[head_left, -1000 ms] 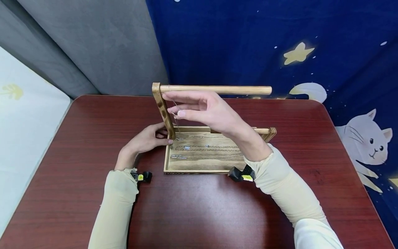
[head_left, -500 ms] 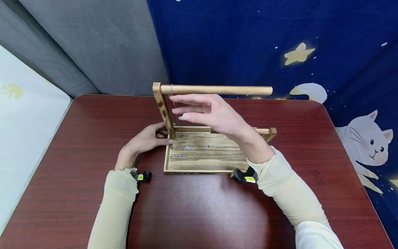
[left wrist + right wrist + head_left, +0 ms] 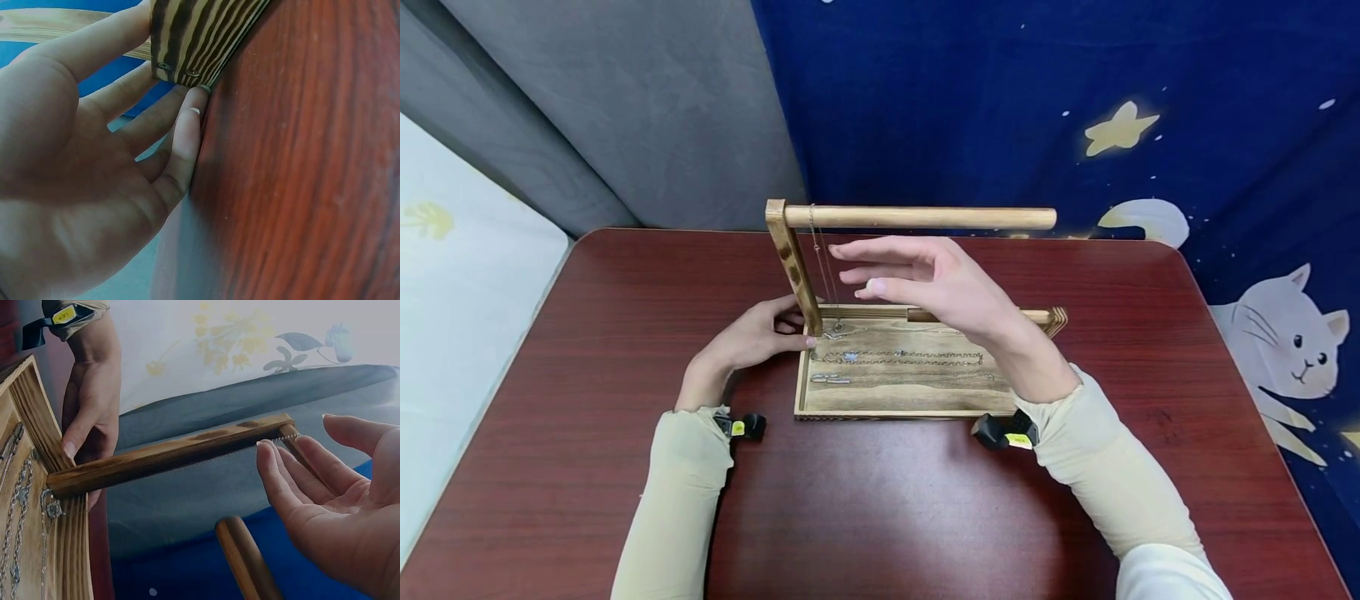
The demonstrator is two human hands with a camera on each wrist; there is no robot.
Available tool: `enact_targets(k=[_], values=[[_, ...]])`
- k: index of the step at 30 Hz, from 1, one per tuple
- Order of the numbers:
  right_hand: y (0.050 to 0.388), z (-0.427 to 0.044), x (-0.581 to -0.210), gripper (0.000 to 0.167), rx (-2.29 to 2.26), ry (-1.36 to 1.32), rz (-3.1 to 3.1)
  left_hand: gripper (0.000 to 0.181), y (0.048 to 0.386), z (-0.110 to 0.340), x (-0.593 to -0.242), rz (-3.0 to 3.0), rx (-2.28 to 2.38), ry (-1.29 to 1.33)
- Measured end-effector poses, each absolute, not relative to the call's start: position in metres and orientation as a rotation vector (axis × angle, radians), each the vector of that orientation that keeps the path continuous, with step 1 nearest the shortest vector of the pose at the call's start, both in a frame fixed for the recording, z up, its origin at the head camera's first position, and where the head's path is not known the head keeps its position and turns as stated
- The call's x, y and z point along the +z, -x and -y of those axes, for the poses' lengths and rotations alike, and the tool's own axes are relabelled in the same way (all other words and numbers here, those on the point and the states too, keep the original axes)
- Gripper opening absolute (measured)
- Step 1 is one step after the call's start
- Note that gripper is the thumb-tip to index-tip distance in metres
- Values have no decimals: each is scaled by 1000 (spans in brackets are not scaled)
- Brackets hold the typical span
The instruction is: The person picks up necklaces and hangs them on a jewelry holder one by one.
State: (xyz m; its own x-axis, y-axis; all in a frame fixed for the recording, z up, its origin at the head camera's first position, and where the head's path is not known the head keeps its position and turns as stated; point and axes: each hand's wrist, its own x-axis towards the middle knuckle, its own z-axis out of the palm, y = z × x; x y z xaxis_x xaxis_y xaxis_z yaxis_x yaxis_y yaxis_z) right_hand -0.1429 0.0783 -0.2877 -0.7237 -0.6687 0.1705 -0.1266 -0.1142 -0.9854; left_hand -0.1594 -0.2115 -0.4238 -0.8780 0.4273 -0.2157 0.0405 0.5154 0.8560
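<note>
A wooden jewelry stand (image 3: 792, 262) has a shallow tray base, an upright post at its left and a round bar (image 3: 925, 217) across the top. One thin silver necklace (image 3: 816, 242) hangs from the bar near the post, its lower end just above the tray. My left hand (image 3: 747, 340) grips the stand's left back corner, thumb on the tray rim; most of its fingers are hidden behind in the head view. To the right of the hanging necklace, my right hand (image 3: 936, 279) is raised below the bar, fingers extended and holding nothing.
Several chains lie along the tray (image 3: 880, 400), including a linked bracelet-like chain (image 3: 940, 362) and one with silver bar-shaped pieces (image 3: 831, 378). A shorter, lower rod (image 3: 1037, 317) is at the tray's back right. Reddish-brown table (image 3: 880, 517) surrounds the stand; curtains hang behind.
My right hand has let go of the necklace, which now hangs from the bar slightly right of the post, and has drawn away rightward. My left hand has stayed at the corner.
</note>
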Motion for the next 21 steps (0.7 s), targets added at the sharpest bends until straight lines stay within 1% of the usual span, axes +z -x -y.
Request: enact_targets(k=[6,14,21], values=[[141,-89,-290,39,-1914,875,-1761,55,159,212,-424,-2366,1320,-387],[140,-98,-291,37,-1936,905,-1765,58,159,211,-422,-2365,1316,-387],[136,-106,-293,42,-1923,802,-1811,59,158,212,-422,-2367,1299,-376]])
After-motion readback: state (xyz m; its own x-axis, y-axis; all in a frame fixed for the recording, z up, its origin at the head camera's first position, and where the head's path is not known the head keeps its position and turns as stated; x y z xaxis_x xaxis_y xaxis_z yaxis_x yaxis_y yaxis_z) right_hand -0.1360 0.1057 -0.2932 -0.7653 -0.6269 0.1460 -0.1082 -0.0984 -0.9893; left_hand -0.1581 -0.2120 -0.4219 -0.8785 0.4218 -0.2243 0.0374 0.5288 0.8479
